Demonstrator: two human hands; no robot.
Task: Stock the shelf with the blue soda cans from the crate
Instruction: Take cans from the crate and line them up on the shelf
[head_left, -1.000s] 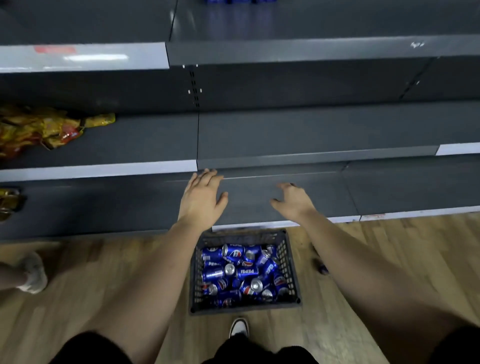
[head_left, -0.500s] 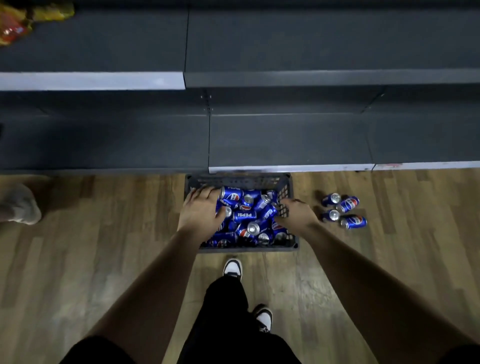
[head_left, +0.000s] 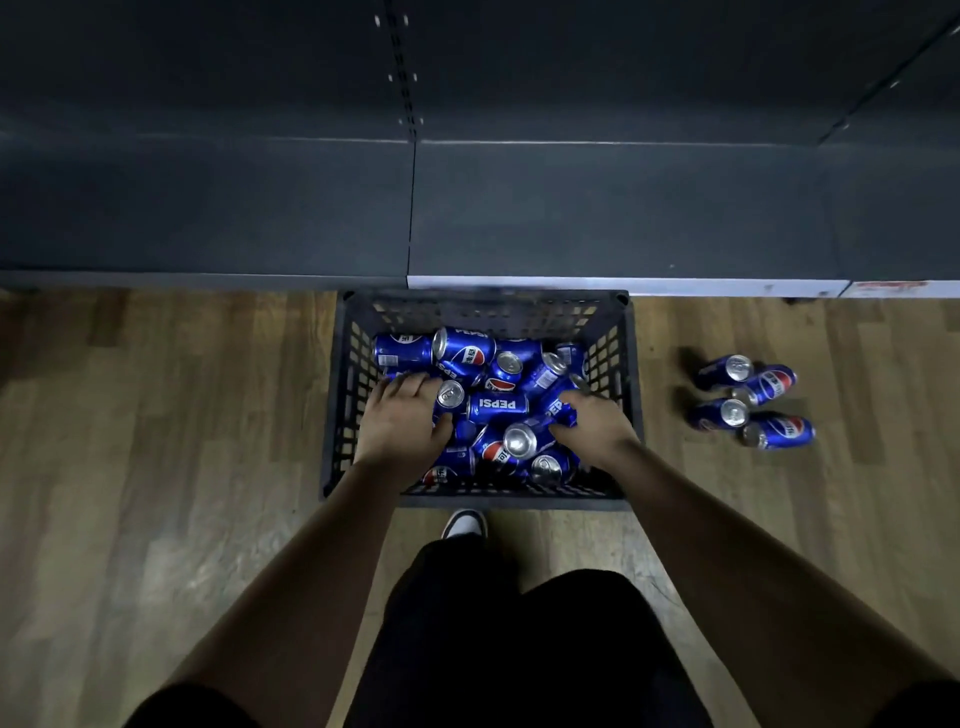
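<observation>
- Wood floor (head_left: 156, 415) runs wide left of the crate (head_left: 483, 309), whose far rim meets the shelf (head_left: 571, 208) edge.
- My left hand (head_left: 402, 421) curls over one of the cans (head_left: 496, 405) by the left wall.
- My right hand (head_left: 592, 423) grips another near the right wall.
- Four loose cans (head_left: 753, 400) lie well right.

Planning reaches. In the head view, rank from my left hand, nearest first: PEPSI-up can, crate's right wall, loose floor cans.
1. PEPSI-up can, crate middle, beside the left hand.
2. Crate's right wall, across the crate.
3. Loose floor cans, outside, far right.
</observation>
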